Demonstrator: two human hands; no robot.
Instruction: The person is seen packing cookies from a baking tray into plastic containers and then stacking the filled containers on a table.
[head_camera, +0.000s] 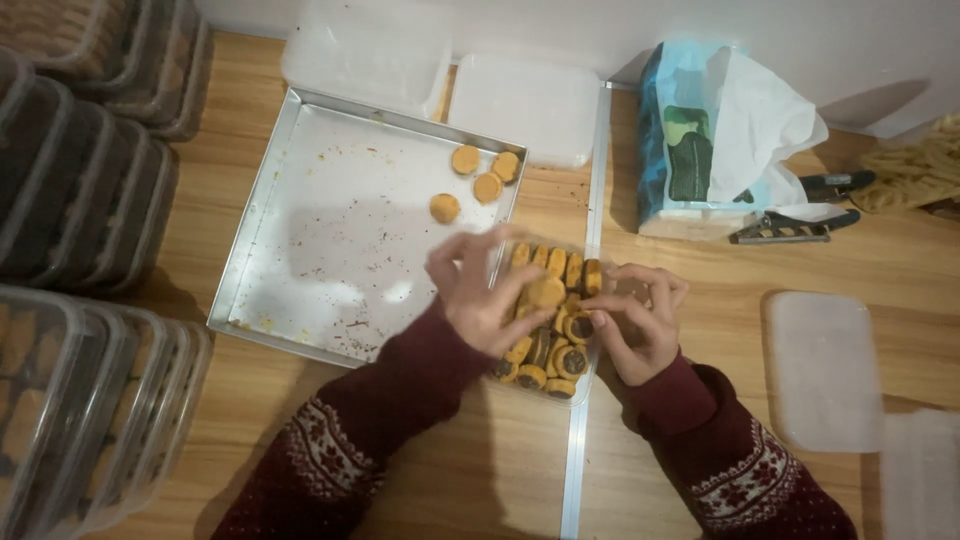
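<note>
One head-worn camera looks steeply down, close over the wooden table.

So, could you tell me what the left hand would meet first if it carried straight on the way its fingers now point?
The left hand holds a round cookie, fingers pointing right. Straight on, it would probably meet the right hand's fingertips first, just above the cookies packed in the clear container; depth is hard to judge.

The surface is light wood with a smooth, faintly satin grain. The baking tray is dull brushed metal, speckled with crumbs. The lidded boxes and loose lid are cloudy, semi-matt plastic. The cookies look dry and matt. The sleeves are knitted wool-like cloth.
</note>
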